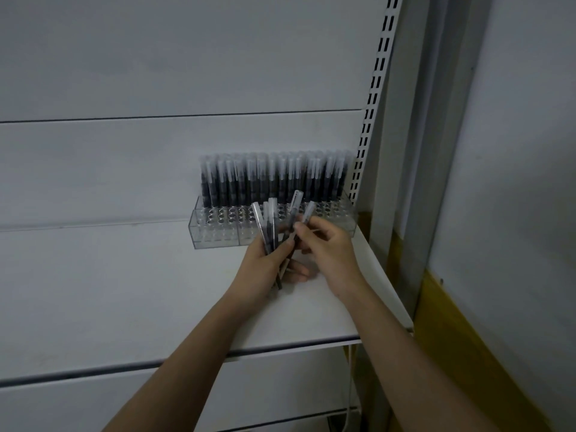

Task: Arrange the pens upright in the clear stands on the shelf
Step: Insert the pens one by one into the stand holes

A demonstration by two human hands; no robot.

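Two clear stands point(218, 235) sit side by side at the back right of the white shelf point(124, 291). Their rear holes hold several black pens with frosted caps point(274, 179), standing upright; the front rows of holes are bare. In front of the stands my left hand point(265, 269) grips a fanned bundle of several loose pens point(268, 224), caps up. My right hand point(330, 254) is beside it and pinches one pen point(296, 202) of that bundle between thumb and fingers.
A slotted metal upright point(371, 101) runs up the right side of the shelf's back panel. Right of it are a grey frame and a wall with yellow trim point(461, 338). Another shelf edge point(93, 372) shows below.
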